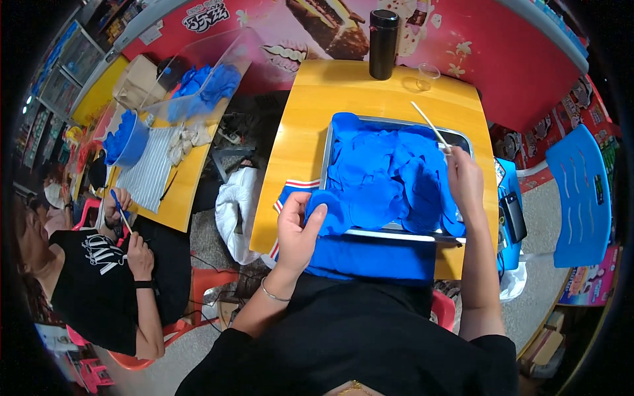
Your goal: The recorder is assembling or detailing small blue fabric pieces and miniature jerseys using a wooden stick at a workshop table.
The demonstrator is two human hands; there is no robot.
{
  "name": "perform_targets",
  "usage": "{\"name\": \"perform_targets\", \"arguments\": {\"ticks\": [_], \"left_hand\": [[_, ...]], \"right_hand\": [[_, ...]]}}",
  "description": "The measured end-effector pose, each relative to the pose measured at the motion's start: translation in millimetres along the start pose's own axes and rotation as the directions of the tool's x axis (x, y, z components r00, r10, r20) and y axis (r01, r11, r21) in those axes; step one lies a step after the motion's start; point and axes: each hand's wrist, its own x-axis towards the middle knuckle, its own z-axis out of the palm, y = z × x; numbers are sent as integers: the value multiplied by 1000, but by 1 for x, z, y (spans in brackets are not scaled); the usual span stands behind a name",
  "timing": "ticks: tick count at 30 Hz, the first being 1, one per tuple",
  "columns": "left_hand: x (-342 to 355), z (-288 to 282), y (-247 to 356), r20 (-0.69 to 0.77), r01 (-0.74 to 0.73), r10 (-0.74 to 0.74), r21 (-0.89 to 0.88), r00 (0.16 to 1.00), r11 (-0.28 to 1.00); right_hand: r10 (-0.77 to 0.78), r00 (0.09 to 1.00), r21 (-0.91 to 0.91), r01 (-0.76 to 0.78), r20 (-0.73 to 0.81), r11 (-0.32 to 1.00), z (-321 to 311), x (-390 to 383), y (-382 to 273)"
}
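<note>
I pinch a blue piece (pixel 335 215) in my left fingers (pixel 318 212); a pale stick (pixel 426 120) slants forward-left from my right fingers (pixel 457 158); between them, overlapping pieces (pixel 373 162) heap a tray (pixel 383 233).

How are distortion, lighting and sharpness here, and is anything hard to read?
Head view: fisheye bending makes the blue chair near the right rim appear to lean, and the corners go black; head view: light is fairly even, left hand and right hand read clearly; head view: same-coloured thin blue pieces blend, hiding some edges; head view: far-left shelves look dim and soft.
</note>
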Motion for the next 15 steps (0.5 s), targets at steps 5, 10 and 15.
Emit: {"name": "perform_targets", "arguments": {"ticks": [5, 10, 15], "left_hand": [[-2, 21, 1, 30, 90, -90, -14, 996, 996], [-5, 31, -4, 166, 68, -60, -41, 984, 997], [1, 19, -8, 232, -92, 94, -22, 968, 996]], "right_hand": [[-217, 955, 748, -8, 202, 664, -37, -38, -87], [-258, 959, 813, 60, 113, 580, -31, -55, -127], [-118, 948, 838, -197, 295, 508, -22, -65, -128]]}}
